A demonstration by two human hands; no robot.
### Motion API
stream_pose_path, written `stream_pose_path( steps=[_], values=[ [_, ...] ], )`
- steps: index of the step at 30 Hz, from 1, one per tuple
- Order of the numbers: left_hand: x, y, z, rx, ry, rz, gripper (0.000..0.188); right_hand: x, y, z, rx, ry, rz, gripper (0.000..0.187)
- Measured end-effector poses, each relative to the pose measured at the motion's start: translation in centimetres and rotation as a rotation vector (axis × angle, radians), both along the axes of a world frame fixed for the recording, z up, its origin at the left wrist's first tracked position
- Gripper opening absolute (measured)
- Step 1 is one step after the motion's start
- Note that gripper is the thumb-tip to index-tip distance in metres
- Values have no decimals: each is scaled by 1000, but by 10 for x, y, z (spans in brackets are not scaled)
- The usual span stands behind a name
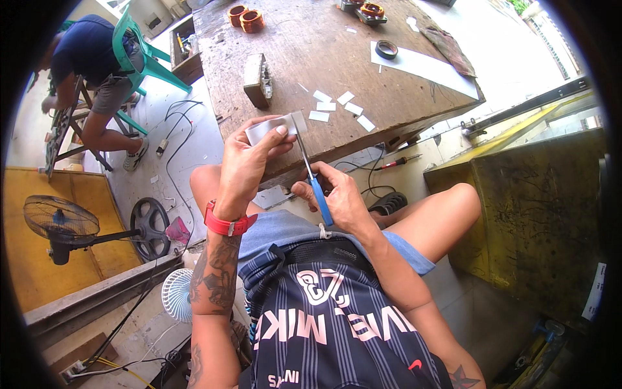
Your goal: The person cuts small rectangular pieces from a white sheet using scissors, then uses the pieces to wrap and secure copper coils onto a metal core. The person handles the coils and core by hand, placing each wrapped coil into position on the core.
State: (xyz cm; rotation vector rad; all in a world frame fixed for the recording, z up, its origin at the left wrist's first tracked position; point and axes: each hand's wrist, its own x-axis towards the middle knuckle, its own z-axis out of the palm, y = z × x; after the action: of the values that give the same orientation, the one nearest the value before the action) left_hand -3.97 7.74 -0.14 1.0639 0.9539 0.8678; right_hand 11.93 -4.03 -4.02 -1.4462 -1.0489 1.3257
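My left hand (254, 148) pinches a folded white strip of paper (265, 129) between thumb and fingers, above the near edge of a wooden table (298, 58). Scissors with blue handles (319, 201) are in my right hand (342, 200). Their blades reach up to the right end of the strip and cross it; whether they are fully closed is hard to see. Several small white paper pieces (326, 106) lie on the tabletop just beyond my hands. Left of them stands a brown block-shaped part (256, 81) with metal terminals.
A black tape roll (387, 50) rests on a long white sheet (434, 74), beside a dark cloth (448, 50). Copper coils (251, 22) sit at the far side. A soldering iron (396, 163) is below the table's right edge. Another person (97, 55) bends by a green chair (152, 61), left.
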Motion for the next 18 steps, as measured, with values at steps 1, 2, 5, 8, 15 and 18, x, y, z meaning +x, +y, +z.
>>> stream_pose_path(
  steps=[1, 2, 5, 8, 15, 18],
  values=[
    [0, 0, 0, -14, -2, -2, 32, -1, 1, 0, -3, -15, -7, 57],
    [1, 0, 1, -7, 5, -6, 32, -1, 1, 1, 2, -8, -18, 55],
    [3, 1, 0, -10, 10, 2, 33, -2, 4, 3, 0, 26, -31, 48],
    [2, 3, -2, -8, 12, 13, 31, -2, 6, 6, -30, 111, -25, 41],
    [-11, -10, 2, -40, 10, 9, 34, 5, 8, 18, 38, 201, -90, 38],
    [-16, -23, 11, -20, 40, -73, 36, 7, 15, 22, 200, 219, -171, 40]
  ],
)
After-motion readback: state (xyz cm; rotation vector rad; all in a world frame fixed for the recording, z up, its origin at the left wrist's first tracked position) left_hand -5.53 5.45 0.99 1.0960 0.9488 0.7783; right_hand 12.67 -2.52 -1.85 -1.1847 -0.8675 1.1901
